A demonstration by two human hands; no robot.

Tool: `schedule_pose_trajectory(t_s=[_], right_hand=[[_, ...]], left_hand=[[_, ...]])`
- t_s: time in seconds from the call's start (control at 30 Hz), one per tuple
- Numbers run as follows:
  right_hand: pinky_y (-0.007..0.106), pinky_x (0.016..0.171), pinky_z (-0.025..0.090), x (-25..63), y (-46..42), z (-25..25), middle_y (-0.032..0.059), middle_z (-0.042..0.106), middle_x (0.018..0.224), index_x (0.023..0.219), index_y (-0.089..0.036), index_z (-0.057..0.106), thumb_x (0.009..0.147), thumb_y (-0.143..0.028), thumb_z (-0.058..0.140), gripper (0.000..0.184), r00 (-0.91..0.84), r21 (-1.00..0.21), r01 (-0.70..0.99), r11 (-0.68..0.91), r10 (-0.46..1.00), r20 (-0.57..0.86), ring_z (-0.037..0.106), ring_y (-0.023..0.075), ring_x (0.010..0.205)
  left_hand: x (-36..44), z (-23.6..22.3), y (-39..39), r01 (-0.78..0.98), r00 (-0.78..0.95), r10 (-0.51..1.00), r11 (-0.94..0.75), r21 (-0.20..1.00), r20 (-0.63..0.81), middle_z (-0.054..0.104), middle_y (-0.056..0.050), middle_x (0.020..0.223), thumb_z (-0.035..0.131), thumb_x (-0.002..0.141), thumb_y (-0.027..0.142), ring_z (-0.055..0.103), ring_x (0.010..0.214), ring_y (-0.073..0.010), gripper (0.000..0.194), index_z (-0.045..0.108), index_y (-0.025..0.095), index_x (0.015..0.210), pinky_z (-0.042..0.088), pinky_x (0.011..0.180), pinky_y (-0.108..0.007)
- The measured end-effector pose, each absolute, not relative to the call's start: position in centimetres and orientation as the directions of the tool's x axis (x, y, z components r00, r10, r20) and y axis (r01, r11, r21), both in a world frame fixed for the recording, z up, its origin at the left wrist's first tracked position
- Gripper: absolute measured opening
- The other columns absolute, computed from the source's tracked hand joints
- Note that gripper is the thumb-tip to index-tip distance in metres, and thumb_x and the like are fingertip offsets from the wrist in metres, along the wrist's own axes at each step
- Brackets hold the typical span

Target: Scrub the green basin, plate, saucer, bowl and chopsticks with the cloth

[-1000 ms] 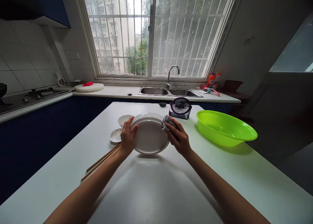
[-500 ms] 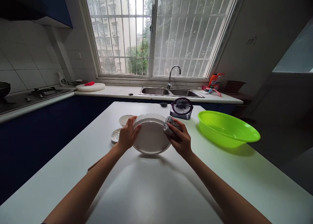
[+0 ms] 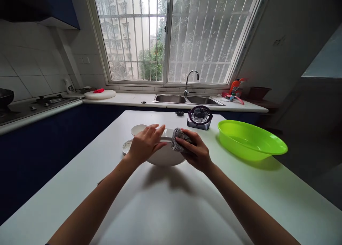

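My left hand (image 3: 145,143) grips the left rim of a large white plate (image 3: 166,156), fingers over its top edge and thumb under it. The plate is lifted slightly above the white table (image 3: 171,202) and lies nearly level. My right hand (image 3: 195,151) is closed on a grey steel-wool scrubber (image 3: 178,139) and presses it on the plate's right upper rim. Behind my left hand stand a small white bowl (image 3: 137,129) and a small patterned saucer (image 3: 126,145), partly hidden.
A bright green plastic basin (image 3: 251,139) sits to the right on the table. A small dark desk fan (image 3: 199,117) and a dark scrubber (image 3: 179,113) stand at the table's far edge. Beyond are a steel sink (image 3: 187,100), faucet, chopping board (image 3: 100,94) and stove (image 3: 45,100).
The plate has tipped from facing me to nearly level. My left fingers have slid over its top edge. The scrubber has moved left along the rim.
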State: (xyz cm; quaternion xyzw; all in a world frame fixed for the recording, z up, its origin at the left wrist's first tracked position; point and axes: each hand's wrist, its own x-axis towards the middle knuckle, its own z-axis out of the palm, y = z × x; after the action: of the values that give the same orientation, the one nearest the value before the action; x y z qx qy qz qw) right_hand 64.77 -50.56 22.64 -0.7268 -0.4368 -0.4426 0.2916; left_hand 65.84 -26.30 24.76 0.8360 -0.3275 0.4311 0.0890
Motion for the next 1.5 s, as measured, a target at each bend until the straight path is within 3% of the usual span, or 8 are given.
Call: schedule_pose_trajectory(t_s=[0.13, 0.27, 0.43, 0.63, 1.17, 1.37, 1.5], right_hand=[[0.051, 0.099, 0.054, 64.8, -50.6, 22.8, 0.0111, 0.051, 0.141, 0.136, -0.032, 0.06, 0.092, -0.017, 0.057, 0.046, 0.225, -0.029, 0.89, -0.455, 0.384, 0.896, 0.057, 0.032, 0.123], [0.049, 0.1, 0.054, 65.0, -50.8, 22.7, 0.0117, 0.049, 0.145, 0.138, -0.031, 0.058, 0.093, -0.018, 0.059, 0.048, 0.231, -0.029, 0.884, -0.466, 0.384, 0.894, 0.056, 0.0318, 0.126], [0.049, 0.103, 0.053, 65.1, -51.2, 22.7, 0.0111, 0.046, 0.149, 0.141, -0.032, 0.054, 0.091, -0.023, 0.066, 0.052, 0.274, -0.058, 0.869, -0.492, 0.379, 0.884, 0.055, 0.0321, 0.128], [0.049, 0.107, 0.05, 64.9, -51.1, 22.4, 0.0109, 0.043, 0.151, 0.144, -0.032, 0.051, 0.097, -0.019, 0.055, 0.049, 0.279, -0.079, 0.879, -0.47, 0.372, 0.886, 0.05, 0.0311, 0.134], [0.048, 0.103, 0.053, 65.8, -51.3, 20.6, 0.0122, 0.05, 0.145, 0.138, -0.03, 0.058, 0.096, -0.019, 0.058, 0.043, 0.339, -0.195, 0.859, -0.474, 0.239, 0.91, 0.056, 0.0299, 0.128], [0.047, 0.102, 0.054, 66.1, -51.3, 20.0, 0.0121, 0.053, 0.142, 0.137, -0.03, 0.059, 0.096, -0.019, 0.059, 0.043, 0.359, -0.237, 0.848, -0.474, 0.186, 0.915, 0.058, 0.0283, 0.125], [0.043, 0.1, 0.055, 66.4, -51.3, 19.3, 0.0115, 0.054, 0.14, 0.135, -0.031, 0.061, 0.095, -0.018, 0.061, 0.042, 0.379, -0.277, 0.844, -0.458, 0.145, 0.914, 0.059, 0.027, 0.124]], left_hand=[[66.0, 24.7, -26.4, -0.635, 0.415, -0.479, -0.761, -0.13, 0.774, 0.068, -0.012, 0.118, 0.043, 0.097, 0.054, 0.067, 0.105, -0.0246, 0.052, 0.052, 0.024, 0.139, 0.055, 0.075, -0.029], [66.3, 24.3, -26.3, -0.579, 0.404, -0.477, -0.794, -0.186, 0.78, 0.071, -0.012, 0.105, 0.039, 0.097, 0.058, 0.07, 0.09, -0.0233, 0.055, 0.058, 0.021, 0.132, 0.053, 0.066, -0.028], [66.6, 23.8, -26.2, -0.574, 0.406, -0.443, -0.805, -0.154, 0.799, 0.07, -0.013, 0.106, 0.04, 0.097, 0.058, 0.069, 0.09, -0.0232, 0.054, 0.058, 0.021, 0.132, 0.052, 0.068, -0.029], [66.8, 23.4, -26.2, -0.573, 0.355, -0.402, -0.807, -0.144, 0.844, 0.069, -0.013, 0.106, 0.041, 0.097, 0.055, 0.069, 0.089, -0.0224, 0.053, 0.057, 0.019, 0.132, 0.052, 0.067, -0.028], [67.5, 22.2, -26.0, -0.602, 0.412, -0.214, -0.794, 0.088, 0.886, 0.068, -0.014, 0.114, 0.043, 0.1, 0.046, 0.068, 0.103, -0.0244, 0.045, 0.056, 0.019, 0.133, 0.057, 0.075, -0.03], [67.7, 21.5, -26.2, -0.562, 0.463, -0.098, -0.801, 0.206, 0.881, 0.069, -0.014, 0.111, 0.039, 0.101, 0.05, 0.07, 0.088, -0.021, 0.049, 0.059, 0.015, 0.129, 0.054, 0.064, -0.028], [67.8, 21.1, -26.3, -0.53, 0.535, 0.001, -0.778, 0.336, 0.845, 0.069, -0.013, 0.114, 0.038, 0.1, 0.051, 0.069, 0.091, -0.0215, 0.049, 0.059, 0.017, 0.128, 0.054, 0.068, -0.031]])
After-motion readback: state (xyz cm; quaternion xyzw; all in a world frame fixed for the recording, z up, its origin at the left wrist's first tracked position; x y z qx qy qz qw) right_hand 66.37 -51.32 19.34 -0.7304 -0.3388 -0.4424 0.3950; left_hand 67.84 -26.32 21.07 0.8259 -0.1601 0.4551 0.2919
